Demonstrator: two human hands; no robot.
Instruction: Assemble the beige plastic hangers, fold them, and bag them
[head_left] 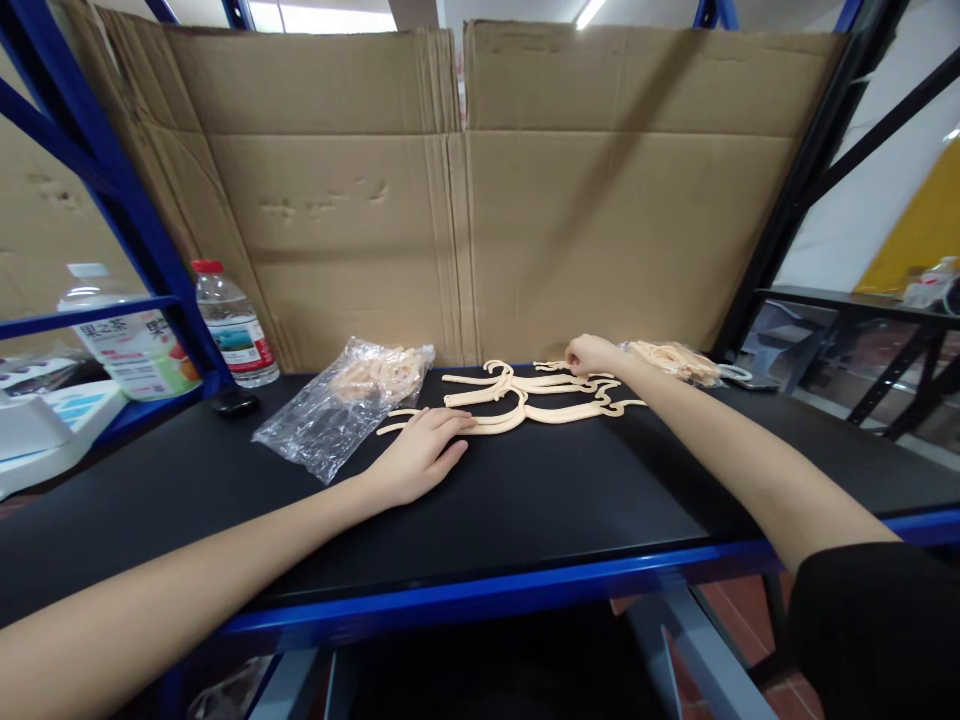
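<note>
Near cream hanger-shaped piece (562, 414) is laid flat, lengthwise across the black tabletop (540, 500), with its hooked middle turned toward the back. Far cream hanger-shaped piece (472, 396) is set just behind it; whether the two touch at the hooks can't be told. Near piece's left part is covered by the left hand (421, 452): palm down, fingers extended and lightly spread, nothing gripped, tips rested on the piece. Right hand (596, 355) is held at the back right, by the far piece's right end, fingers curled down; whether anything is pinched can't be told, fingertips are hidden. Step in hand is judged to be arranging the pieces flat, with the near one steadied from the left. For any next shift of a piece, a light left press and a fingertip pinch at the right end are called for, with the hooks kept from snagging. Clear bag (322, 420) with more cream pieces is placed left of the left hand; second clear bag (671, 360), also filled with cream pieces, is partly hidden behind the right forearm. Red-capped bottle (236, 335) is stood at the back left, and the back is closed off by cardboard (637, 220).
</note>
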